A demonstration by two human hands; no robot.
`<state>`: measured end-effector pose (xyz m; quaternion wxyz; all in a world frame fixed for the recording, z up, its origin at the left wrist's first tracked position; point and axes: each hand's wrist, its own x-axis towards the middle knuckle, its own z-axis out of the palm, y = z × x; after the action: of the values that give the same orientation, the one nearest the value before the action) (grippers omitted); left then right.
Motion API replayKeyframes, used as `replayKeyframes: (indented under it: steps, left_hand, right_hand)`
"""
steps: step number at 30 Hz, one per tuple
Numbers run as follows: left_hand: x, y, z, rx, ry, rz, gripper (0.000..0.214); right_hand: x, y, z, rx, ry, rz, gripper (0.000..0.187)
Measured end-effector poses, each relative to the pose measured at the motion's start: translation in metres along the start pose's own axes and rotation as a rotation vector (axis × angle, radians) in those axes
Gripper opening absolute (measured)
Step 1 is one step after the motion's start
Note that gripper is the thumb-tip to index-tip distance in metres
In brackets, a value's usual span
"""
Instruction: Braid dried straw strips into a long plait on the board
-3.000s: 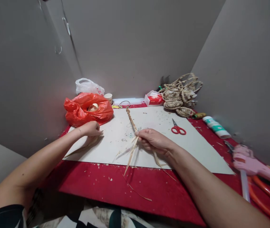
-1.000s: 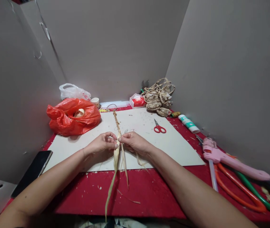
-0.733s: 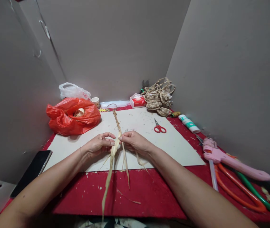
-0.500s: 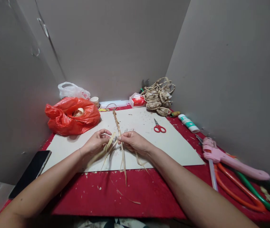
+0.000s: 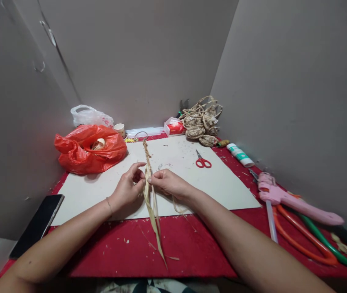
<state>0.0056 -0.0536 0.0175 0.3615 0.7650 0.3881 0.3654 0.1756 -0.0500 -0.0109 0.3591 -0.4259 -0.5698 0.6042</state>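
Note:
A thin braid of dried plant fibre [image 5: 147,154] runs toward me from a ring [image 5: 141,135] at the back of the white board. Loose pale husk-like strips [image 5: 152,211] hang from its near end over the red cloth. My left hand [image 5: 130,184] pinches the strips from the left, thumb and fingers closed on them. From the right, my right hand [image 5: 168,182] grips the same bundle between thumb and forefinger. Another thin strip [image 5: 177,205] trails below my right hand. Red-handled scissors [image 5: 203,160] lie on the board to the right.
The white board [image 5: 100,203] rests on a red cloth [image 5: 115,252] scattered with scraps. Left are a red plastic bag [image 5: 78,156] and a phone [image 5: 37,226]. Coiled braided rope [image 5: 200,124] sits back right, a pink glue gun [image 5: 298,203] and large orange-handled shears [image 5: 304,240] far right.
My left hand has brought its pale strip rightward against the braid's end. The strips now hang together straight toward me instead of spreading left. The view has shifted slightly.

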Motion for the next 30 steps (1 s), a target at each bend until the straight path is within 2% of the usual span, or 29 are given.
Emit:
replayKeyframes:
  steps: [5,10,13,18,25,27,30]
  left_hand:
    - [-0.002,-0.001,-0.006,-0.007,0.036,-0.001,0.046]
    - [-0.003,0.0,-0.004,0.143,0.058,0.064,0.048]
    - [-0.004,0.002,0.001,0.108,0.025,0.055,0.048]
    - [-0.002,0.001,0.0,-0.136,-0.025,-0.083,0.05]
    - [0.002,0.003,-0.011,-0.38,0.144,-0.286,0.045]
    - [0.003,0.002,-0.009,-0.409,0.113,-0.359,0.035]
    - [0.005,-0.003,-0.005,-0.438,0.003,-0.415,0.024]
  right_hand:
    - [0.0,-0.003,0.0,0.03,0.009,0.01,0.024]
    - [-0.002,-0.004,0.002,0.032,0.009,0.013,0.026]
    - [-0.002,-0.003,0.004,0.019,0.008,0.019,0.03]
    - [-0.002,-0.003,0.003,0.023,-0.014,0.004,0.032]
    - [-0.003,-0.01,0.002,0.145,0.007,-0.007,0.03]
    - [-0.003,-0.009,0.004,0.145,0.005,-0.011,0.03]
    - [-0.002,-0.005,0.004,0.129,0.002,-0.026,0.03]
